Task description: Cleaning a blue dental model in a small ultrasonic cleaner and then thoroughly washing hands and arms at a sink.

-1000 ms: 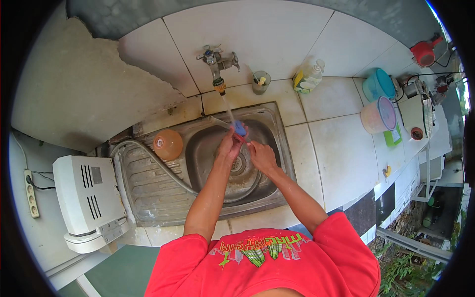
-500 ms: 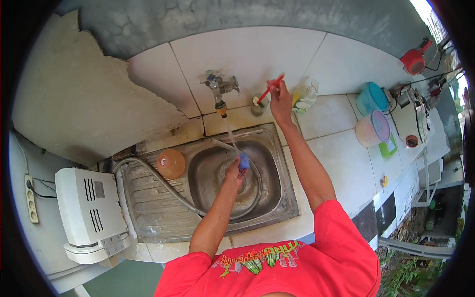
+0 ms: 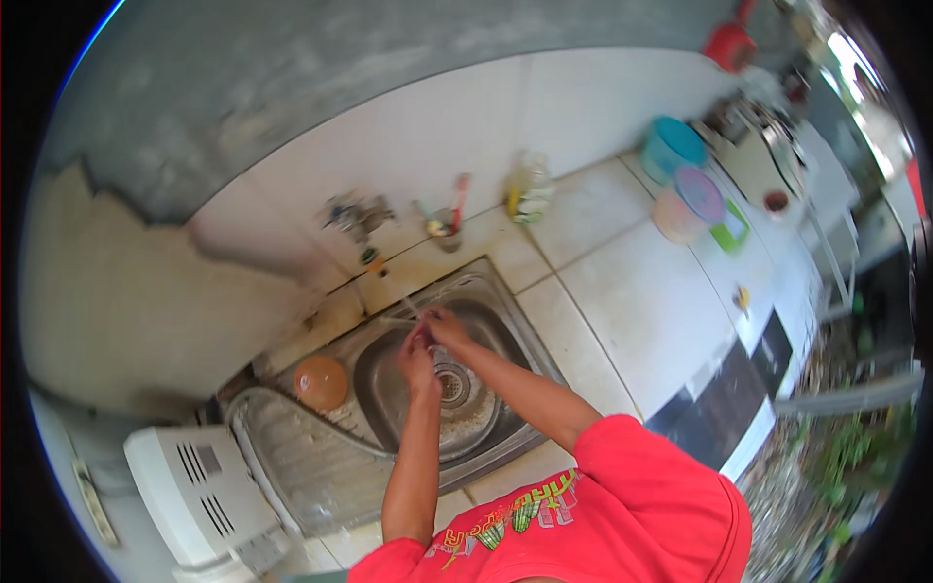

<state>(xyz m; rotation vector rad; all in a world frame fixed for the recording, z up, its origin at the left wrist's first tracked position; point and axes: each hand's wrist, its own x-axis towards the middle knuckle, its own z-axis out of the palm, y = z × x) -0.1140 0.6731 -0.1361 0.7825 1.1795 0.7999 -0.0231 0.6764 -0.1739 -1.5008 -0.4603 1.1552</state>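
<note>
Over the steel sink [image 3: 507, 309], both hands meet under the running water. My left hand [image 3: 418, 361] has its fingers bent up against the other hand. My right hand [image 3: 445, 328] reaches in from the right, its fingers closed around the same spot. Whatever lies between them is hidden. Water falls from the tap [image 3: 362, 222] at the back wall onto the fingers. A red stick-like handle [image 3: 460, 201] stands in a small glass [image 3: 447, 239] behind the sink.
An orange bowl [image 3: 321, 382] rests on the drainboard, beside a grey hose [image 3: 342, 438] running into the basin. A soap bottle [image 3: 531, 187] stands by the wall. Farther right are a blue tub [image 3: 673, 151] and a lidded container [image 3: 686, 207]. A white appliance [image 3: 201, 494] stands at left.
My right hand has let go of the red stick in the glass and come down to the left hand. The blue thing seen earlier in my left hand is out of sight. The view has turned.
</note>
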